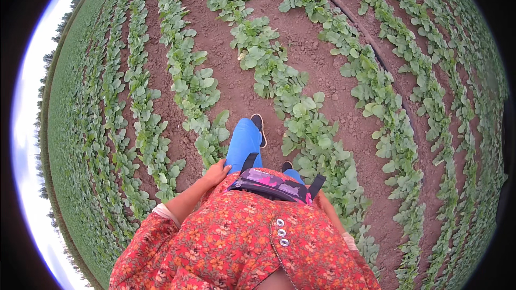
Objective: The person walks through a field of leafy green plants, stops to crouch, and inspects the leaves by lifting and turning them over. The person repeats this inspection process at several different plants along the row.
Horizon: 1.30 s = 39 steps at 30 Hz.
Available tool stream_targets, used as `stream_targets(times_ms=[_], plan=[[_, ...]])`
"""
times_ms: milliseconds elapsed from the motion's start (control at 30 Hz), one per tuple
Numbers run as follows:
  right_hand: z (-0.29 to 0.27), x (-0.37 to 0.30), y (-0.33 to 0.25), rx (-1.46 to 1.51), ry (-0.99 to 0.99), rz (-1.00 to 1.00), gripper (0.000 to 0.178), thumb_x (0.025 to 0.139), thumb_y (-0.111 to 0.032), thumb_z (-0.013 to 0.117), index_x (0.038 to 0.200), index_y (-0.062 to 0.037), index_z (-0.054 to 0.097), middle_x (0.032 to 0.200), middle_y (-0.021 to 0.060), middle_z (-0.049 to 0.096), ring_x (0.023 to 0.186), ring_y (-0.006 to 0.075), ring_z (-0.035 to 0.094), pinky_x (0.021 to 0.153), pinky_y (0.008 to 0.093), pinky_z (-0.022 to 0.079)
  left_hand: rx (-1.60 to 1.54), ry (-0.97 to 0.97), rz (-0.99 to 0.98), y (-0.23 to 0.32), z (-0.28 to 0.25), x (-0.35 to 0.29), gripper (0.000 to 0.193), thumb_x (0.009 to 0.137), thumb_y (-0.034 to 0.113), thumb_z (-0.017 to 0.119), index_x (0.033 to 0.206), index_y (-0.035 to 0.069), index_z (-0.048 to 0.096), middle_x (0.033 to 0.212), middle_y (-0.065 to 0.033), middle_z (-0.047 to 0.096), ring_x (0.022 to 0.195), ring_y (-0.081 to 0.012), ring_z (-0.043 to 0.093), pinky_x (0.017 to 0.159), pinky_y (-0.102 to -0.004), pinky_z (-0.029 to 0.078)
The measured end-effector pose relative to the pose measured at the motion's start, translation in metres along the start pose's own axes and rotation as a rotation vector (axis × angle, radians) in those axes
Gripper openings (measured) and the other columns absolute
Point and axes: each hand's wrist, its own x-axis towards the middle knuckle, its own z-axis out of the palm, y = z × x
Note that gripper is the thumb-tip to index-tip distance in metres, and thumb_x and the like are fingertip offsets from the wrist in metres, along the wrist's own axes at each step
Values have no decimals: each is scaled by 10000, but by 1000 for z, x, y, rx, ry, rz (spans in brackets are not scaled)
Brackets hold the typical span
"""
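My left hand [217,172] hangs by my left thigh, at the hem of a red floral top [215,231]. Its fingers lie loosely against the hem and the blue trouser leg [243,142], and I see nothing held in them. Of my right arm only the forearm [332,212] shows at my right side; the hand is hidden behind the top and the waist bag. That bag [274,185], dark with a pink and purple pattern, sits across my waist with black strap ends sticking up.
Rows of low leafy green plants [317,129] run ahead and to both sides. Brown soil [231,75] lies between them, and my dark shoe [258,129] stands on it. A thin black hose [371,43] follows a row on the right. Trees edge the field at far left.
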Motion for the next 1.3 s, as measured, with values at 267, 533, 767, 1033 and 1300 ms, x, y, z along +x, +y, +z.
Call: stream_targets(times_ms=[267,533,767,1033,1300], plan=[[63,45,-62,-327,368,136,203,886,-225,625,938,-54,720,945,132,713,850,262,685,739,371,537,319,-322,388,27,-80,168,592,933,463,567,1365,65,488,1312,-234,560,1196,-415,550,997,-472,454],[195,86,-150,-550,611,229,201,865,-269,581,888,-116,709,980,171,680,879,359,671,715,440,537,558,-529,718,17,-186,301,360,872,257,679,1201,124,617,1172,-125,620,1110,-336,567,982,-418,450],[261,97,-263,-489,436,113,136,838,-260,582,768,-149,618,765,83,570,785,314,605,667,444,496,568,-677,772,28,-246,335,79,793,117,689,862,117,651,946,-69,620,966,-299,587,862,-407,507],[276,138,-250,-128,345,-2,94,826,-169,647,783,-95,609,770,80,594,790,315,617,673,414,489,509,-704,674,47,-271,343,91,805,118,683,862,95,616,873,-91,628,920,-319,606,824,-428,503],[265,146,-222,-334,344,-109,27,790,-137,626,787,-120,605,758,88,597,772,332,628,652,423,504,497,-676,580,29,-278,313,183,816,127,690,985,96,626,908,-125,664,887,-348,638,775,-450,528]])
